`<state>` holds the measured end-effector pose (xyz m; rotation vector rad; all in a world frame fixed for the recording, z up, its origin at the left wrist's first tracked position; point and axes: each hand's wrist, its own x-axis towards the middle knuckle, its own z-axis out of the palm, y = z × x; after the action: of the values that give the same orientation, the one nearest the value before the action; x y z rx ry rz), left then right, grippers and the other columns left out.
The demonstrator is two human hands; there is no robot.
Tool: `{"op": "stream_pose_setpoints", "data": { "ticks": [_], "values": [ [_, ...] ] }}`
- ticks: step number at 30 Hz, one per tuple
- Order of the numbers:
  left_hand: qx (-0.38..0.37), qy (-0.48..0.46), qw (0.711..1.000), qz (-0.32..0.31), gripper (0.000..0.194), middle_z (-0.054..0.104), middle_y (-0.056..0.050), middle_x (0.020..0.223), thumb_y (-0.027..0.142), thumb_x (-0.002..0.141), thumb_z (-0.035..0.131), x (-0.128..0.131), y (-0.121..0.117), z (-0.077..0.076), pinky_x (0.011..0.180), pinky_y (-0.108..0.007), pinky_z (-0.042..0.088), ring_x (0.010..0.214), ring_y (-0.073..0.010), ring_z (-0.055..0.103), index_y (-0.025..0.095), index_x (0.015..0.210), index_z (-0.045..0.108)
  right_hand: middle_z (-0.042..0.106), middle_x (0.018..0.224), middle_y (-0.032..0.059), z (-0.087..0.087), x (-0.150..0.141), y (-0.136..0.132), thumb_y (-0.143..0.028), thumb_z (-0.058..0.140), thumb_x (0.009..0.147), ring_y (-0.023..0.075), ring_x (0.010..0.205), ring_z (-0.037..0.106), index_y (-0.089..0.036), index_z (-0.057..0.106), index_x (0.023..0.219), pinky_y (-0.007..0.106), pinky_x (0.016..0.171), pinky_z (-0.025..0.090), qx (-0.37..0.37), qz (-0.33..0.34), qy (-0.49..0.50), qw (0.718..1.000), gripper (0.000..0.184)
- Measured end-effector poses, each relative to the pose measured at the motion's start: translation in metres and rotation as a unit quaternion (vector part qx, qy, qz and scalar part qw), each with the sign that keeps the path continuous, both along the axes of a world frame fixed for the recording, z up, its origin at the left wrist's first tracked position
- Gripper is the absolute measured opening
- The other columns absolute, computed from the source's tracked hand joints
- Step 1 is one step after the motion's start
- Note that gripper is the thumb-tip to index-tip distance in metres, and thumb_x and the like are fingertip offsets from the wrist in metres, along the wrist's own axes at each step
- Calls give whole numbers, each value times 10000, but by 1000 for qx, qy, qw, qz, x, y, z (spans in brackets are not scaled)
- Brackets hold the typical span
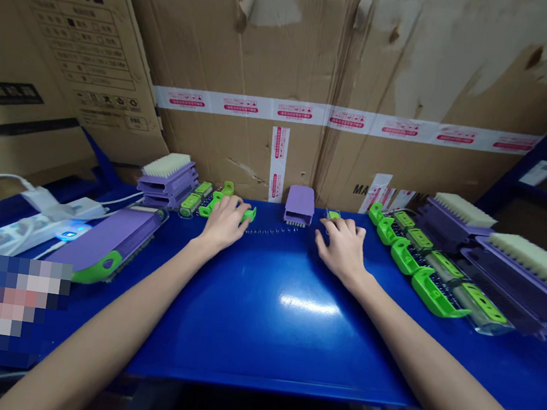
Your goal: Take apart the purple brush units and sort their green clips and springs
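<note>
My left hand (225, 222) lies on the blue table (277, 326) with its fingers curled over a green plastic part (250, 214). My right hand (343, 246) rests further right, fingers bent down onto the table, and what they cover is hidden. A thin toothed metal strip (273, 230) runs between the two hands. Just behind it stands a small purple block (300, 204). A small green piece (334, 215) lies at my right fingertips.
Purple brush units with pale bristles stand at the back left (169, 178) and at the right (458, 219). A row of green-ended assemblies (426, 269) lies at the right. A long purple unit (112, 241) and a white power strip (23, 226) sit left. Cardboard boxes (292, 66) wall the back.
</note>
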<state>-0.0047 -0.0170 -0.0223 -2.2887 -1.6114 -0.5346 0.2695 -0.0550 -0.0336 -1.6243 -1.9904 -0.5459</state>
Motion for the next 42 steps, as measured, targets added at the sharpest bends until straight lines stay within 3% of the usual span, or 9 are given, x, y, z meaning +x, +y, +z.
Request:
{"op": "stream_pose_setpoints", "data": {
  "ticks": [3, 14, 20, 30, 38, 42],
  "values": [
    [-17, 33, 999, 30, 360, 538, -160, 1256, 242, 885, 468, -7, 3, 0, 956, -442, 361, 1170, -319, 458, 128, 1210, 573, 650, 1107, 104, 0, 0, 0, -327, 449, 913, 267, 1015, 483, -173, 638, 1130, 386, 797, 276, 0, 8, -1, 1000, 326],
    [-46, 98, 994, 11, 286, 638, -105, 1070, 267, 879, 504, -5, -3, 11, 853, -429, 375, 1047, -301, 526, 187, 1138, 595, 647, 1102, 107, 0, -1, -1, -320, 453, 910, 264, 1025, 478, -181, 630, 1129, 391, 820, 266, 2, 20, -7, 1000, 313],
    [-30, 136, 990, 16, 292, 607, -151, 1060, 252, 876, 516, 1, -6, 8, 851, -438, 375, 1019, -310, 527, 151, 1140, 592, 643, 1119, 116, -1, -1, -1, -321, 440, 912, 272, 1036, 474, -181, 622, 1147, 400, 833, 273, -8, 19, -11, 1000, 330],
    [-11, 125, 992, -11, 247, 566, -165, 996, 257, 863, 512, 3, -5, 8, 819, -430, 399, 976, -312, 489, 118, 1016, 647, 609, 1125, 162, -2, 11, 10, -323, 429, 908, 284, 949, 534, -147, 596, 1177, 409, 805, 301, -71, -99, -32, 992, 362],
    [-10, 135, 990, -34, 251, 558, -157, 1001, 232, 849, 488, 6, -8, 4, 813, -426, 403, 990, -309, 474, 131, 989, 670, 630, 1100, 135, -1, 13, 12, -222, 406, 911, 265, 962, 555, -162, 569, 1213, 399, 830, 296, -74, -91, -20, 993, 348],
    [-4, 139, 990, -33, 267, 562, -154, 1006, 215, 842, 474, 7, -9, 6, 803, -426, 398, 994, -308, 477, 145, 1011, 669, 620, 1120, 159, -1, 11, 14, -298, 454, 902, 287, 994, 527, -137, 531, 1252, 400, 818, 307, -60, -108, -10, 992, 393]
  ]
}}
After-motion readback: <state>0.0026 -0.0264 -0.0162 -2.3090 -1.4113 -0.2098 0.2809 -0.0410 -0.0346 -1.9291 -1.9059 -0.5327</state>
